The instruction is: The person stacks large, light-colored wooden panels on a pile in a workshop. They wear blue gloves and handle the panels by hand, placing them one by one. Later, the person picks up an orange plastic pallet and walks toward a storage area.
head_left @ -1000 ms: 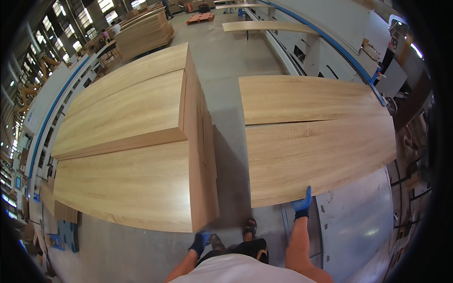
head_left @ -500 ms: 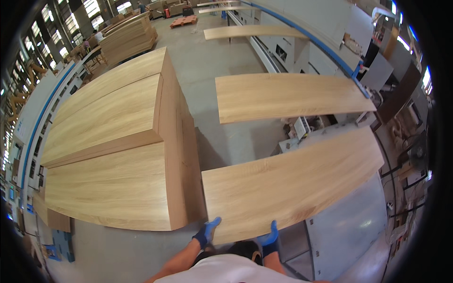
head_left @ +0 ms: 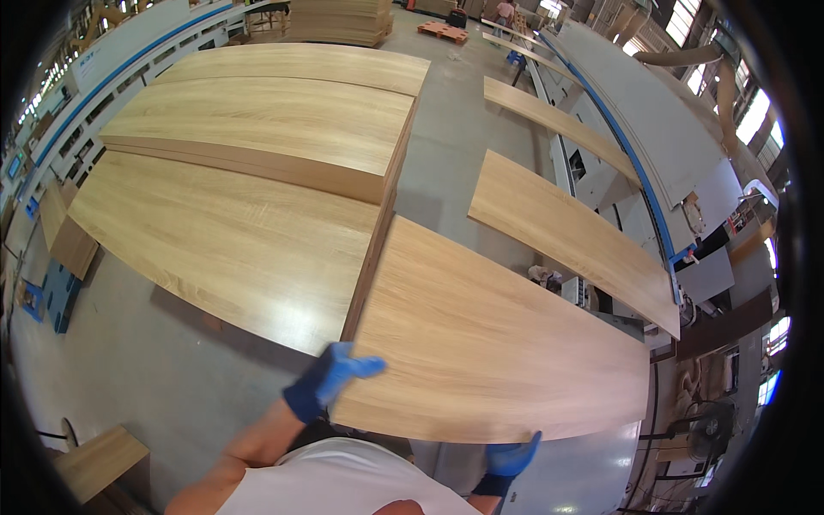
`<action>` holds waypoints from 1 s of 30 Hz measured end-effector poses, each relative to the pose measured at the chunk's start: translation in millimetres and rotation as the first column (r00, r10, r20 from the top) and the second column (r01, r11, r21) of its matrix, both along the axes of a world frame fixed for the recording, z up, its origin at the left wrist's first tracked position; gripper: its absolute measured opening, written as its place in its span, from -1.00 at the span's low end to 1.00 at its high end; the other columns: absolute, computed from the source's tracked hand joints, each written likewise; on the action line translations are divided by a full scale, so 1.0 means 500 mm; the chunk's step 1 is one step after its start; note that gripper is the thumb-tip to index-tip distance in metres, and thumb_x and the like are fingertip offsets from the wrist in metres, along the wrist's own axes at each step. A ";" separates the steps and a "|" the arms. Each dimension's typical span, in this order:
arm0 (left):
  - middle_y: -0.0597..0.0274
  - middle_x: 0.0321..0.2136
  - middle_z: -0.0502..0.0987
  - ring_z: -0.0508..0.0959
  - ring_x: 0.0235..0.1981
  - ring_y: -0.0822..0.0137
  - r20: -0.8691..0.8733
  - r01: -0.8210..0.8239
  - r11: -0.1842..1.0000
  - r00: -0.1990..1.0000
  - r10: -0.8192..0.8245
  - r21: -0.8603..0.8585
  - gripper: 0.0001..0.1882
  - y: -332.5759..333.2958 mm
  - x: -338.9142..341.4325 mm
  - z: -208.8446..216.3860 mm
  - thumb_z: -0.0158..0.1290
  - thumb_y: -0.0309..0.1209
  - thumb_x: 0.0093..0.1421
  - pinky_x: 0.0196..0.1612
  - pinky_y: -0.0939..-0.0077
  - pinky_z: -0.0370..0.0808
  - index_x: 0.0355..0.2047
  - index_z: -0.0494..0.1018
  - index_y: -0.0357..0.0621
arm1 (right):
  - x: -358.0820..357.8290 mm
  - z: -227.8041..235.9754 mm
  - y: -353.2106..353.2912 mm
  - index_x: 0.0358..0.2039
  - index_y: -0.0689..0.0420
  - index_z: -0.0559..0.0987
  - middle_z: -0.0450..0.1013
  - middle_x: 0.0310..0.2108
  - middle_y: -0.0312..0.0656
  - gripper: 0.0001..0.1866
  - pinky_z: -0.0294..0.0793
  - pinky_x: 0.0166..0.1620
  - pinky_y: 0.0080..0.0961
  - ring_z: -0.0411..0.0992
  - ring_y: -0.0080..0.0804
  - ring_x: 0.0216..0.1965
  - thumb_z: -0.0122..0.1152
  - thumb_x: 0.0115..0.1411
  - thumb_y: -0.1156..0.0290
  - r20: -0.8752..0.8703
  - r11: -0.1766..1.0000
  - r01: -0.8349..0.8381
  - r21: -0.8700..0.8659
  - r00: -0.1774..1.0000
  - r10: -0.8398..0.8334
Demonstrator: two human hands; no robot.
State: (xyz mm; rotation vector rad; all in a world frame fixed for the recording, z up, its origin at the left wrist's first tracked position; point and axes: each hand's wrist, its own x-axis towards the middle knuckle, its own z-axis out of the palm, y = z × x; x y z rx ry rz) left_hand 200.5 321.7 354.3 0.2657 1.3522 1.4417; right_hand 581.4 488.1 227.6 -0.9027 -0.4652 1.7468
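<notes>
A large wood-grain panel [head_left: 498, 352] lies flat in front of me, its left end close beside a tall panel stack [head_left: 249, 240]. My left hand [head_left: 342, 371], in a blue work glove, grips the panel's near left end with the thumb on top. My right hand [head_left: 512, 459], gloved alike, holds the near long edge; its thumb shows at the rim and its other fingers are hidden beneath. Under the panel's right part is a grey metal surface [head_left: 592, 476].
Farther off, a second panel [head_left: 571, 232] and a narrower one [head_left: 558, 127] project from a long machine with a blue rail [head_left: 639, 176]. A fan [head_left: 711, 429] stands at right. At lower left is a loose board [head_left: 101, 463]; an orange pallet [head_left: 443, 32] lies far back.
My view has turned, and the panel now lies more slanted, its right end nearer me. My left hand has moved up along the left end. Both hands keep their hold.
</notes>
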 end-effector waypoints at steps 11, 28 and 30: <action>0.27 -0.47 0.56 0.50 -0.41 0.43 -0.644 -0.432 0.899 0.709 0.288 -0.073 -0.70 -0.635 -0.598 -0.053 0.20 -0.28 0.10 -0.22 0.48 0.42 -0.31 0.56 -0.29 | -0.105 -0.142 -0.050 0.30 0.08 0.17 0.16 0.28 -0.06 -0.32 0.14 0.27 -0.02 0.15 -0.03 0.26 -0.17 0.31 -0.09 -0.116 0.937 -0.196 0.291 0.964 0.238; -0.29 0.14 0.30 0.34 0.15 -0.11 -0.961 -0.953 0.164 -0.232 0.150 0.255 -0.31 -0.500 -0.473 -0.230 0.10 -0.18 0.19 0.16 0.22 0.31 0.18 0.21 -0.44 | -0.385 0.232 -0.081 0.07 0.36 0.43 0.47 -0.01 -0.02 -0.62 0.39 0.07 -0.49 0.45 -0.34 -0.02 -0.01 0.30 0.41 0.882 0.780 -0.457 0.427 0.402 -0.247; -0.29 0.17 0.27 0.33 0.17 -0.09 -0.935 -0.974 0.096 -0.166 0.314 0.205 -0.27 -0.438 -0.434 -0.217 0.09 -0.18 0.21 0.17 0.26 0.31 0.23 0.14 -0.42 | -0.354 0.169 0.006 0.08 0.37 0.42 0.47 -0.03 -0.03 -0.59 0.38 0.06 -0.52 0.44 -0.41 -0.03 0.02 0.29 0.38 0.892 0.733 -0.541 0.412 0.074 -0.446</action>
